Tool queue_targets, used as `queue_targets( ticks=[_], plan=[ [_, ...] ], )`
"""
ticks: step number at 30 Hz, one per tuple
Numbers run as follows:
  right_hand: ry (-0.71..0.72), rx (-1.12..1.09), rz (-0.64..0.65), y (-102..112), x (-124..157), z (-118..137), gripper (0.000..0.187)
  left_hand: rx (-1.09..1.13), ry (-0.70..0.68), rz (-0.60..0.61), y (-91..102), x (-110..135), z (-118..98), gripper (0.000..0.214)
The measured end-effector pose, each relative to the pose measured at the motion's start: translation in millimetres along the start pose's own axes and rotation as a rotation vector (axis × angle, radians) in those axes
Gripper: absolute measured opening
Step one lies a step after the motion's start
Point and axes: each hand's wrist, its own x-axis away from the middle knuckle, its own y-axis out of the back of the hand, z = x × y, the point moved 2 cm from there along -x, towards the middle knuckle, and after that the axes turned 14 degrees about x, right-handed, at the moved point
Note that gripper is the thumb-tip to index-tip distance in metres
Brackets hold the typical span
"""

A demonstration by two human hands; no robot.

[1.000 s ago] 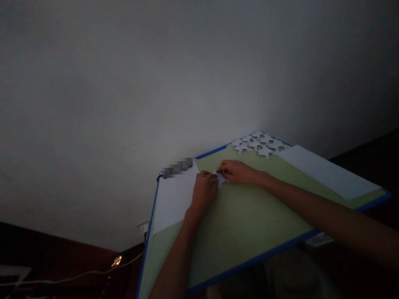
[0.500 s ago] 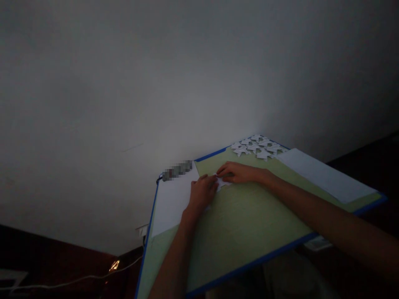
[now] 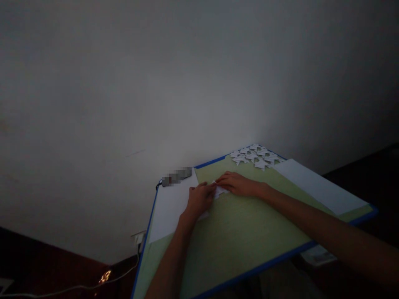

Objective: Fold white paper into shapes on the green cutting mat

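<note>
Near the middle of the green tabletop, a small folded piece of white paper [image 3: 220, 192] lies between my two hands. My left hand [image 3: 201, 198] presses on its left side, the fingers bent and close together. From the right, my right hand [image 3: 236, 182] rests over the paper's upper edge, its fingertips meeting those of the left. Both hands partly cover the paper, so its full shape is hidden. A bit of white paper [image 3: 204, 215] also shows below my left hand.
Several folded white paper pieces [image 3: 254, 156] with pointed corners lie at the far corner. White sheets [image 3: 321, 187] lie along the right edge, and another white sheet [image 3: 168, 211] on the left. A blurred-out dark device [image 3: 177, 177] sits on the left sheet. The wall [image 3: 187, 104] stands behind the table.
The camera view has tilted slightly, so the table appears lower. Both hands stay on the folded paper, with only slight finger movement.
</note>
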Motion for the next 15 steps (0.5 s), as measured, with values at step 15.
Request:
queue_targets(
  ticks=[15],
  plan=[
    [-0.011,-0.046,-0.089,-14.5,3.2,-11.8,0.025,0.022,-0.015,0.039,0.5,-0.4,6.7,0.028]
  ],
)
